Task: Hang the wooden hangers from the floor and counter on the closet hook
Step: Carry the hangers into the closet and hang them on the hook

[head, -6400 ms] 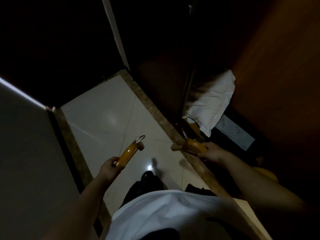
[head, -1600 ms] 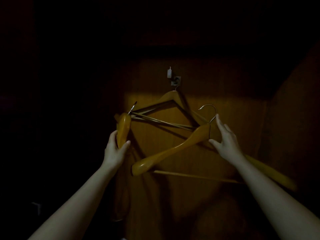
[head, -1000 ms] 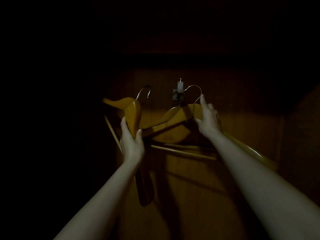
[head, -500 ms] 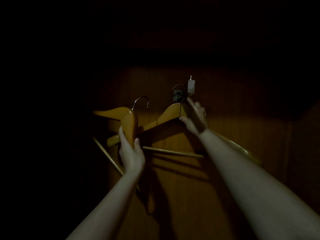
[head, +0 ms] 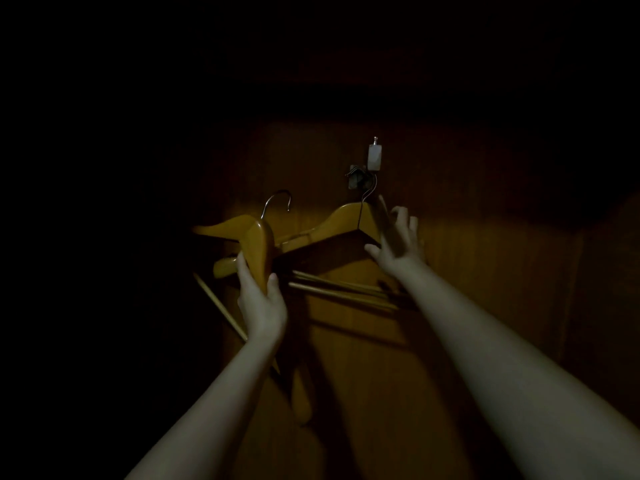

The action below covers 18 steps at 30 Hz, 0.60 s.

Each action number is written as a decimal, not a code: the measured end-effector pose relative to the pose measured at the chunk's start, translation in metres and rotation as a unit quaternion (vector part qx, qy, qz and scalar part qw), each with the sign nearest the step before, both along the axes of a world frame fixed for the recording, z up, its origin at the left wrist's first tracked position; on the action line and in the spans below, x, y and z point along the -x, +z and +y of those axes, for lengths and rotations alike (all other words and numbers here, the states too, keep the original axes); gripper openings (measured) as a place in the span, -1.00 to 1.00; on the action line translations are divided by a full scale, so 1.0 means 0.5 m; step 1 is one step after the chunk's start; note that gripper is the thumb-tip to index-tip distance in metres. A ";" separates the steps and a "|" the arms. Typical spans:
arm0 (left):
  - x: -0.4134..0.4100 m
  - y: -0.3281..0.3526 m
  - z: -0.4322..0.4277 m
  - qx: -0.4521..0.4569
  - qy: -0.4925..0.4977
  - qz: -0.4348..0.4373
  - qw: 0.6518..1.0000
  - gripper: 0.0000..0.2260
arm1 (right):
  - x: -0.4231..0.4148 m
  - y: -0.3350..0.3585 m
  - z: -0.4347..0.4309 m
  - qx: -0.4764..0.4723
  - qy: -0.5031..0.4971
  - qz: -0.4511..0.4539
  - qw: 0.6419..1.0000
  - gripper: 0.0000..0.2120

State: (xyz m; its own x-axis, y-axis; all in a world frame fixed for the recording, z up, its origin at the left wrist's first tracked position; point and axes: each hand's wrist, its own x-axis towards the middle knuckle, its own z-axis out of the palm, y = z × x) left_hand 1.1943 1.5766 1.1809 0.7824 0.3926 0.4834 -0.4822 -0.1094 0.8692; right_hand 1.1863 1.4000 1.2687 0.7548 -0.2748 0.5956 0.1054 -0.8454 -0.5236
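A small metal closet hook (head: 372,161) sticks out of the wooden closet wall. A wooden hanger (head: 343,221) hangs from it by its wire hook, with crossbars of hung hangers behind and below it. My right hand (head: 398,240) is just right of that hanger's peak, fingers spread, holding nothing. My left hand (head: 259,296) grips a second wooden hanger (head: 256,244) by its shoulder, turned edge-on, its metal hook pointing up to the left of the closet hook.
The wooden back panel (head: 467,271) of the closet is lit only around the hook. Everything to the left and above is dark. A side panel (head: 602,306) closes the space on the right.
My right hand has set its hanger on the closet hook and let go, its fingers now spread beside it. My left hand still holds its hanger in about the same place.
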 end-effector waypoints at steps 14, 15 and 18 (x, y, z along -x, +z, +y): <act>0.272 -0.179 0.096 -0.131 -0.028 0.025 0.991 -0.48 | 0.248 -0.231 -0.018 0.191 0.090 0.119 0.970 -0.47; 0.299 -0.194 0.102 -0.142 -0.036 0.032 0.989 -0.47 | 0.264 -0.247 -0.010 0.182 0.109 0.124 0.969 -0.47; 0.378 -0.229 0.121 -0.165 -0.061 0.058 0.983 -0.45 | 0.308 -0.291 0.018 0.149 0.172 0.131 0.965 -0.44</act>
